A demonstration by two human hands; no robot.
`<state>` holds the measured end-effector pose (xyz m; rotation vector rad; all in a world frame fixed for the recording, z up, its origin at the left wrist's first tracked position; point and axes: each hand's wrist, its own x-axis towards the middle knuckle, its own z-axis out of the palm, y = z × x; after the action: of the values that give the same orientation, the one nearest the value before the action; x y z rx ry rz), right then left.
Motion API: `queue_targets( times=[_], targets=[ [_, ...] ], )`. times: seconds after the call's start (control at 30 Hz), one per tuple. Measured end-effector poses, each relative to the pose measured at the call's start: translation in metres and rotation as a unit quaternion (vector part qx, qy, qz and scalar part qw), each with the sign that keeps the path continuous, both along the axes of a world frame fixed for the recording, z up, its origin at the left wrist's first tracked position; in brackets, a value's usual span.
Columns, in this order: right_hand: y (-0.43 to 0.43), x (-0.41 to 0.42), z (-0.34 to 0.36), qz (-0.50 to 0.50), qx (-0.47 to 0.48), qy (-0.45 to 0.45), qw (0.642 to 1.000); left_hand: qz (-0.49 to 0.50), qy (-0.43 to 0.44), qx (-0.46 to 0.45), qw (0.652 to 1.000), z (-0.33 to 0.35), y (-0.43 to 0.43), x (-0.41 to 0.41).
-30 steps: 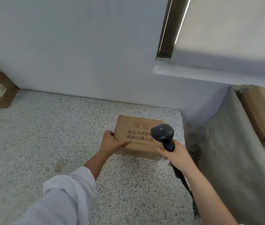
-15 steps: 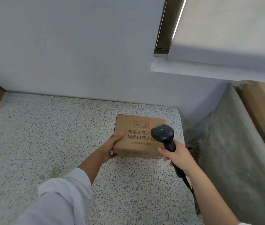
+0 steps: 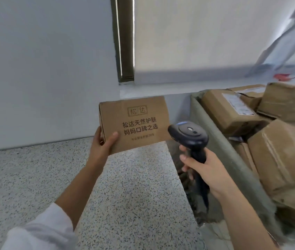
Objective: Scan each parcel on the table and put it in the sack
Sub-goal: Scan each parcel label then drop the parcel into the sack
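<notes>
- My left hand [image 3: 105,143] grips the brown cardboard box printed with dark Chinese characters [image 3: 139,123] at its lower left corner. The thumb lies across the printed face and the other fingers wrap round the left side panel.
- My right hand [image 3: 202,165] is curled tight round the handle of the black handheld barcode scanner [image 3: 188,134], and a dark cable hangs from the handle toward 6 o'clock.
- The box is held up off the speckled grey-white stone table [image 3: 34,177]. Its printed face is turned to me and slightly tilted, above the table's far right corner and in front of the pale wall.
- The scanner's rounded head sits at 4 o'clock of the box, just beside its lower right corner. I cannot tell whether the two touch.
- A white sleeve [image 3: 40,231] covers my left arm at 7 o'clock in the view, while the right forearm is bare.
- At 3 o'clock of the scanner stands the grey-green woven sack [image 3: 220,141], mouth open, its near wall just beside the table's right edge.
- Inside the sack lie several brown taped cardboard parcels [image 3: 287,159], piled against one another. One at the back carries a white shipping label [image 3: 237,103].
- At 12 o'clock of the box run a pale window sill [image 3: 161,89] and a light roller blind [image 3: 197,33], with a dark frame strip [image 3: 125,42] on its left.
- A small red object [image 3: 282,76] lies on the sill at 2 o'clock, too blurred to identify.
</notes>
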<state>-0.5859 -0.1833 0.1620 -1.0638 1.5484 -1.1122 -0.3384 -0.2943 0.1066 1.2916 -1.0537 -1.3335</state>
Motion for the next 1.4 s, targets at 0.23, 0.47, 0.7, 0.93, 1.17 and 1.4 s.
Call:
queue_targets(
  times=[0.23, 0.47, 0.7, 0.93, 1.17, 1.4],
  targets=[
    [0.051, -0.042, 0.045, -0.08, -0.082, -0.011, 0.993, -0.051, 0.01, -0.048, 0.997, 0.064, -0.006, -0.092],
    [0.078, -0.095, 0.07, -0.116, -0.099, 0.01, 0.988, -0.127, 0.044, 0.029, 0.991, 0.095, -0.018, -0.212],
    [0.103, -0.148, 0.078, -0.089, -0.084, 0.007, 0.992, -0.154, 0.053, 0.129, 0.978, 0.097, -0.022, -0.303],
    [0.11, -0.185, 0.074, -0.073, -0.066, -0.008, 0.995, -0.152, 0.007, 0.146, 0.978, 0.108, -0.032, -0.335],
    [0.112, -0.197, 0.072, -0.035, -0.059, -0.012, 0.998, -0.088, 0.016, 0.172, 0.981, 0.091, -0.023, -0.329],
    [0.118, -0.212, 0.071, -0.018, -0.058, -0.019, 0.998, -0.108, -0.041, 0.192, 0.975, 0.107, -0.033, -0.341]
  ],
)
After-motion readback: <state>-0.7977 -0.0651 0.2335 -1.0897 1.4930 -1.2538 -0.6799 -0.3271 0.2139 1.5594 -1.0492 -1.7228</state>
